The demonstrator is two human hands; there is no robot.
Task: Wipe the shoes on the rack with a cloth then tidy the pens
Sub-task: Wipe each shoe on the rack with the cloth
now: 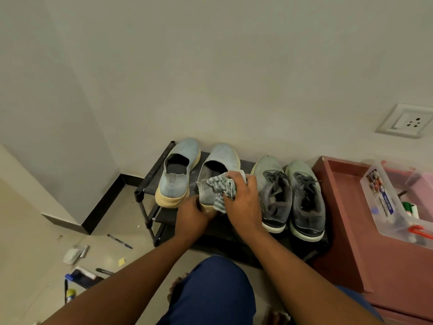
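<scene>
A black shoe rack [150, 177] stands against the wall with two pairs on top. The left pair is light blue slip-ons, one [179, 170] at the left and a second [221, 160] beside it. My left hand [193, 216] grips the heel of the second slip-on. My right hand [242, 200] holds a striped grey cloth [222, 187] bunched against that shoe's collar. A grey laced pair [290, 195] sits to the right. Pens lie on the floor at the left, one [119, 241] near the rack leg, others [80, 276] lower down.
A reddish cabinet [339, 207] stands right of the rack, with a clear plastic box [379, 202] of small items on it. A wall socket [404, 120] is above. A crumpled white thing [73, 254] and scraps lie on the floor. My knee [218, 289] is below.
</scene>
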